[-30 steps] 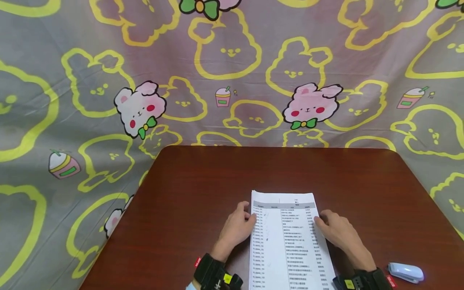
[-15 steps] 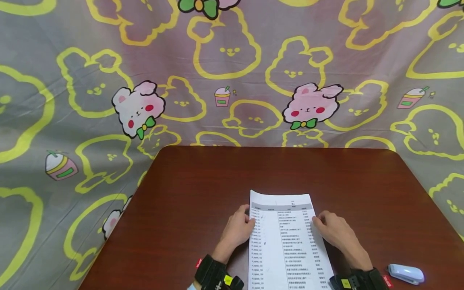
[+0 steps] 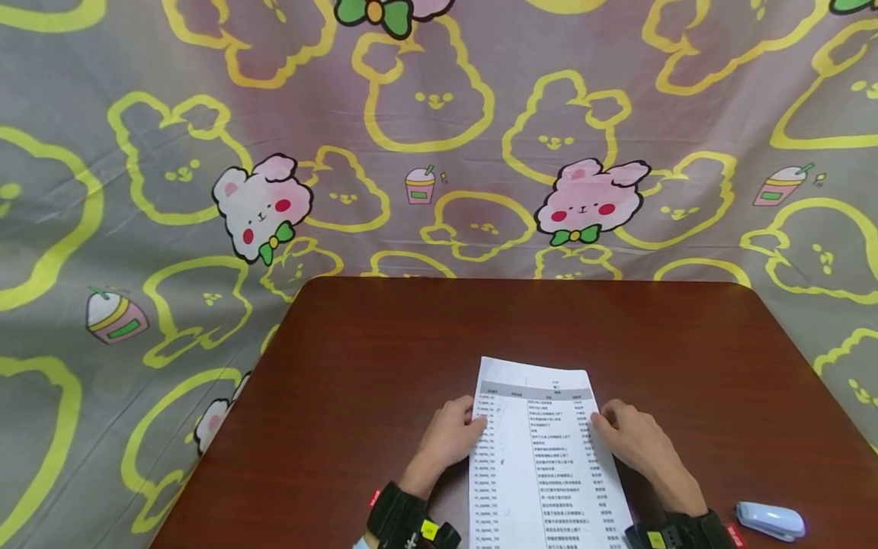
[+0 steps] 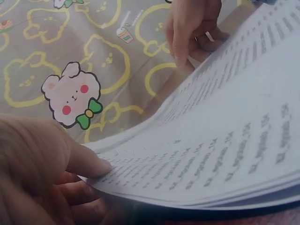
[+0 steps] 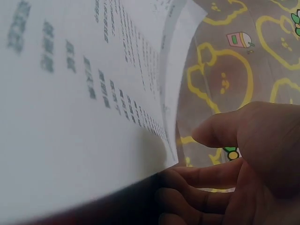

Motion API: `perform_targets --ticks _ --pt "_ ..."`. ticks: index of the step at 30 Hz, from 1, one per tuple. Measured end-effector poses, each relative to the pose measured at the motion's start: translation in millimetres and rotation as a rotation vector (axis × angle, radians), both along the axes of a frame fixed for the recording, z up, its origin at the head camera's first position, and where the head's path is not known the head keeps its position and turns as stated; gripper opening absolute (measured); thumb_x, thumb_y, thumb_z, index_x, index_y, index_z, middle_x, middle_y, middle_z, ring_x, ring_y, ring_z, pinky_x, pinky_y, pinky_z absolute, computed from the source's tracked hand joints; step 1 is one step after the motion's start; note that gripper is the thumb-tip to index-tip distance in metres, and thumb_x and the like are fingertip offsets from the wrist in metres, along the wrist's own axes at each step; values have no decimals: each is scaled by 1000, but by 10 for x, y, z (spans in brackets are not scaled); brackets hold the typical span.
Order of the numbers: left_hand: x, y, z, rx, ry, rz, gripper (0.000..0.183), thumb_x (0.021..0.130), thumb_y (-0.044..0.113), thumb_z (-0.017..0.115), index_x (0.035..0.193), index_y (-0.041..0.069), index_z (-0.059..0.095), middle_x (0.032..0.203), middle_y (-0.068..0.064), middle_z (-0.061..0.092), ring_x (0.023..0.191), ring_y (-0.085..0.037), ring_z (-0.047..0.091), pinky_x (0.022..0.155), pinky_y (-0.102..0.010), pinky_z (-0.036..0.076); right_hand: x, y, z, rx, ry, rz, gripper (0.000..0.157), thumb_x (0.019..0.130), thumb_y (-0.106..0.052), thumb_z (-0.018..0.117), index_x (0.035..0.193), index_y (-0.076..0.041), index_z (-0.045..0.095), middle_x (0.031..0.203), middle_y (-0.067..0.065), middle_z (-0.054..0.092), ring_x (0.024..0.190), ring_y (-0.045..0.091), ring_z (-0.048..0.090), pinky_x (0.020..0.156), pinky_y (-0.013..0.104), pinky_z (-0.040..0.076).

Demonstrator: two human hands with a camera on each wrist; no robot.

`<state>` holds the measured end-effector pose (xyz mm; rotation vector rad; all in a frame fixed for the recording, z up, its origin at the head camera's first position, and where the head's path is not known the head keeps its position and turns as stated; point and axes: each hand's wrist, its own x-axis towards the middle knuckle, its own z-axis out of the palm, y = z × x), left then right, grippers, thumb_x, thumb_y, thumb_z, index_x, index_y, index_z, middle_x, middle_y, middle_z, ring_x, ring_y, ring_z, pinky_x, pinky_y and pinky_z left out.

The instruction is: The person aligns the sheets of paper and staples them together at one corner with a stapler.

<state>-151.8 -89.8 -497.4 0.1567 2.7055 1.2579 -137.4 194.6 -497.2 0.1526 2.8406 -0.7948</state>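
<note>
A stack of white printed sheets (image 3: 528,465) stands tilted up between the two hands at the table's near side; the left wrist view shows several loose-edged, bowed layers. My left hand (image 3: 442,438) pinches the stack's left edge, thumb on the printed face and fingers behind. At the opposite edge is my right hand (image 3: 641,442). In the right wrist view its thumb (image 5: 220,129) is clear of the paper, while its loosely bent fingers (image 5: 211,176) touch or nearly touch the edge from beneath. The stack's lower end runs out of the head view.
A light blue stapler (image 3: 770,520) lies on the brown table (image 3: 411,328), to the right of the right wrist. Beyond the table hangs a grey cloth (image 3: 480,175) with cartoon rabbits and yellow outlines. Each wrist wears a black camera strap (image 3: 411,518).
The sheets swayed slightly left, then their upper left corner shifted right and up. The right hand moved a little left with the edge; the left hand stayed nearly in place, gripping.
</note>
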Motion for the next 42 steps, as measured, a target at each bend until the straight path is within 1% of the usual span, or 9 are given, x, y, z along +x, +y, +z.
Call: perform_targets --ticks 9,15,21,25,28,31,35,38,42 --pt "16 -67 3 149 8 0 20 96 17 59 112 6 63 79 -3 69 61 -10 60 55 -25 45 29 51 -31 -29 33 15 38 96 -31 54 115 2 62 97 12 67 78 21 55 65 36 42" --pt "21 -122 41 145 42 0 19 97 19 59 112 8 62 80 -2 67 62 -9 58 56 -24 43 53 16 -9 -116 15 5 36 97 -28 53 118 0 59 87 8 62 70 18 54 59 32 40" --pt "20 -172 76 155 56 -9 20 98 21 58 114 9 61 80 -2 67 62 -9 58 55 -24 43 52 -1 -5 -173 3 -14 40 98 -29 52 126 0 55 94 10 64 69 17 56 56 31 43" --pt "3 -176 80 158 45 -6 21 98 22 57 116 10 61 80 -1 67 62 -10 59 54 -25 43 39 -4 -4 -186 -4 -5 29 98 -27 52 113 -4 61 80 6 60 65 17 53 55 31 41" --pt "-10 -179 78 167 38 2 21 99 22 57 116 10 61 79 -1 66 62 -11 59 53 -25 43 42 -15 13 -209 2 -15 21 98 -24 53 104 -6 61 73 5 56 60 18 52 54 30 40" --pt "-23 -194 96 178 32 4 22 98 22 58 116 10 61 80 -1 67 63 -11 59 54 -26 44 49 -25 49 -235 12 -20 18 98 -22 53 102 -6 61 71 5 56 57 18 52 52 30 42" --pt "-47 -222 187 184 48 -14 23 98 23 58 117 10 61 81 -2 68 62 -11 60 54 -26 45 39 -30 138 -238 49 -5 17 98 -22 54 101 -7 62 74 6 58 58 18 53 52 30 42" --pt "-65 -238 304 188 68 -28 23 98 22 58 118 10 61 83 -4 69 62 -12 61 54 -26 46 32 -28 245 -228 101 19 16 98 -22 55 101 -8 63 80 6 62 62 17 54 55 29 44" --pt "-89 -240 485 186 84 -31 24 99 23 57 120 11 61 89 -6 71 66 -12 63 58 -27 49 34 -30 430 -238 162 30 19 98 -24 56 105 -9 64 89 7 66 66 17 56 57 28 46"
